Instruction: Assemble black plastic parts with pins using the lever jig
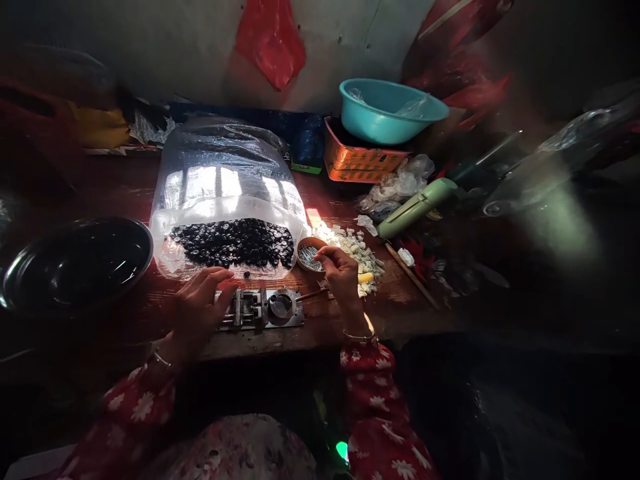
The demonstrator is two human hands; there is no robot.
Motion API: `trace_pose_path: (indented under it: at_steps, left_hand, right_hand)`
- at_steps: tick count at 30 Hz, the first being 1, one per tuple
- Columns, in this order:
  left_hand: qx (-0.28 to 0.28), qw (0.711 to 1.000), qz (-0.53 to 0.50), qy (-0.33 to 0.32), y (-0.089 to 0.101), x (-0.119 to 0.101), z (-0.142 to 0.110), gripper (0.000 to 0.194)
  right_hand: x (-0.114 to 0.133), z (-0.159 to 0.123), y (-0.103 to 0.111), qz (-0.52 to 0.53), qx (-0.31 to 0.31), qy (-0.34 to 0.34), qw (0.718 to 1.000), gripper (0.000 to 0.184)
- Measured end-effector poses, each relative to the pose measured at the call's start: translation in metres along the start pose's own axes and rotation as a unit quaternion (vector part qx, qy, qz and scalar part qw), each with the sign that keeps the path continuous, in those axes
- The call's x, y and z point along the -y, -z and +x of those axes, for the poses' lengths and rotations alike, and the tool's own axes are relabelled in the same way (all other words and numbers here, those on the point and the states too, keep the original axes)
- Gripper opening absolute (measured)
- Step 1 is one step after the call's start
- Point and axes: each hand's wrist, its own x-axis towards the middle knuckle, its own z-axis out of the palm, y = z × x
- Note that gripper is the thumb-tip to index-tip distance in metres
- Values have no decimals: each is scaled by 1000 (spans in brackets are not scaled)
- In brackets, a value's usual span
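Observation:
My left hand [200,301] rests over the left end of a metal fixture [250,310], fingers stretched out and thumb apart. The fixture has a clamp-like frame and a round cup on its right, with a thin rod leading off toward the right. My right hand [343,273] is at the rim of a small round bowl [303,263] of thin metal pins, thumb and fingertips pinched together. Whatever lies between those fingertips is too small to make out. Many small black round parts [235,243] spill from the mouth of a translucent sack [225,150] behind the fixture.
Pale small pieces [353,247] are heaped right of the bowl, with a yellow handle [366,277] among them. A dark metal basin [75,267] stands left. Farther back are a turquoise basin [385,120] on an orange basket [357,163], a green cylinder [420,207] and a stick [413,275].

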Motion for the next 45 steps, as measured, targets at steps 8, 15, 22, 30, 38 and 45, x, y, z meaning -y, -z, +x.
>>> trace_pose_path:
  at_steps: [8,15,22,30,38,45]
  left_hand:
    - [207,944,-221,132,-45,-41,37,15]
    - [231,920,-239,208,-27,-38,21,12]
    - [188,967,-85,150,-8,-13,19,12]
    - [232,968,86,42,-2,15,-6,15]
    - [248,956,155,-16,-6,12,-14,16]
    - [213,970,112,-26,-9,19,-17,16]
  right_hand:
    - [51,-62,-33,63,141,69,986,8]
    - [49,-75,-49,67,165,95,979,11]
    - [37,-42,-27,-52,78,87,992,12]
    - [-26,20,-13,-333,67,98,935,15]
    - [-26,-23,-11,-291,39,192,936,21]
    - [-17,-45,-4,-283,19,180,942,22]
